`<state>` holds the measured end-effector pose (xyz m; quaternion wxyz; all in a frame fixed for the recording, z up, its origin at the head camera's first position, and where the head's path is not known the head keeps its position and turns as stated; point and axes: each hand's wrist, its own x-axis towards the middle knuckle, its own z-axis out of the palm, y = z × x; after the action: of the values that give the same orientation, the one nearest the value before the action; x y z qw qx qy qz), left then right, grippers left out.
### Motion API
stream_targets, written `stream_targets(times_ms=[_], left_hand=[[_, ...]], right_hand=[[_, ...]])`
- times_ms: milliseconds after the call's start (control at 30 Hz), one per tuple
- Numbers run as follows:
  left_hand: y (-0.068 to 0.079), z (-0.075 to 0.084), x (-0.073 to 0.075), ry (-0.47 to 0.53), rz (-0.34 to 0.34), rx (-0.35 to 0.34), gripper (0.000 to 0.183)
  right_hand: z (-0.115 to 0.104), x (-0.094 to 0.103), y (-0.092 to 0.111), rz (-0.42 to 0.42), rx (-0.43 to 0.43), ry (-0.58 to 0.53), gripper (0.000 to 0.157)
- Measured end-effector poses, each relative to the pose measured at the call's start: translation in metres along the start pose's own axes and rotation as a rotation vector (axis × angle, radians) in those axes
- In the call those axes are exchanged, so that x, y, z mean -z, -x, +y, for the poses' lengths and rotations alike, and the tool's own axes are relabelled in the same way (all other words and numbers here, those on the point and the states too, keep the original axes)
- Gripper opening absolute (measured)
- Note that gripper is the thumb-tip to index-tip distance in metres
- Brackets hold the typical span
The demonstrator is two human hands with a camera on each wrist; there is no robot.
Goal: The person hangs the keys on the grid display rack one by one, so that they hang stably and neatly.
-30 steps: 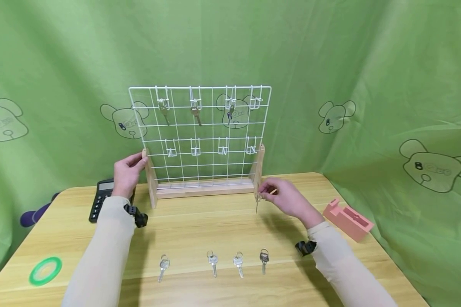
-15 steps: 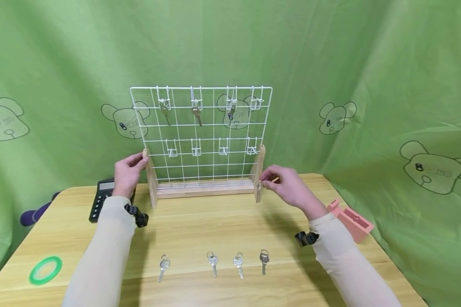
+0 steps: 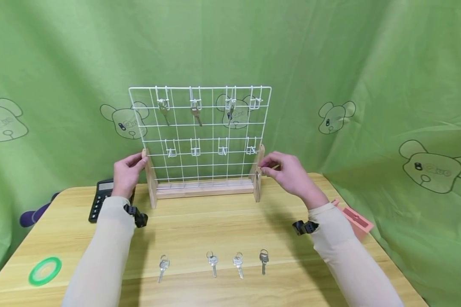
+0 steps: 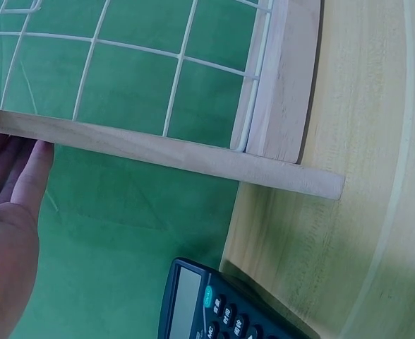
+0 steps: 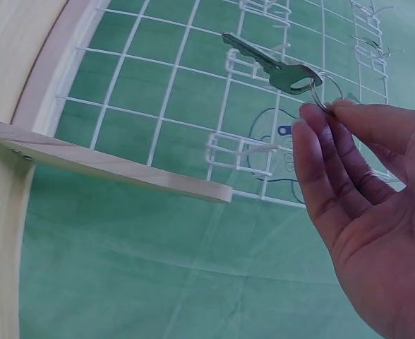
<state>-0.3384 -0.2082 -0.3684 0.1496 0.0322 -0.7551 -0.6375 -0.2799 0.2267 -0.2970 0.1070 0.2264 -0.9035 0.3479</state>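
A white wire grid rack point(image 3: 199, 88) stands upright in a wooden base near the back of the table. My left hand point(image 3: 126, 175) grips the top of its left wooden post point(image 4: 158, 152) between thumb and fingers. At the right post, my right hand point(image 3: 289, 174) pinches a metal key ring point(image 5: 319, 99), from which a key point(image 5: 289, 76) dangles. Three keys, a left one point(image 3: 165, 113), a middle one point(image 3: 196, 111) and a right one point(image 3: 231, 109), hang from upper hooks. The upper right hook point(image 3: 255, 103) and the lower row, including its rightmost hook point(image 3: 251, 149), carry no keys.
Several ringed keys lie in a row across the front, from a left one point(image 3: 164, 265) to a darker one point(image 3: 264, 256). A black calculator point(image 3: 97, 202) sits behind the left forearm, a green tape roll point(image 3: 45, 271) at left, a pink tape dispenser point(image 3: 356, 221) at right.
My right hand has risen along the right post, lifting the key with it. My left hand stays on the left post, and the keys on the table have not moved.
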Motion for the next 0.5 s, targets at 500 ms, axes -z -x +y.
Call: stream_targets(times_ms=[500], left_hand=[[0.000,-0.001,-0.001,0.001,0.009,-0.018,0.043]], right_hand=[[-0.023,0.028,-0.024,0.105,-0.046,-0.036,0.016]])
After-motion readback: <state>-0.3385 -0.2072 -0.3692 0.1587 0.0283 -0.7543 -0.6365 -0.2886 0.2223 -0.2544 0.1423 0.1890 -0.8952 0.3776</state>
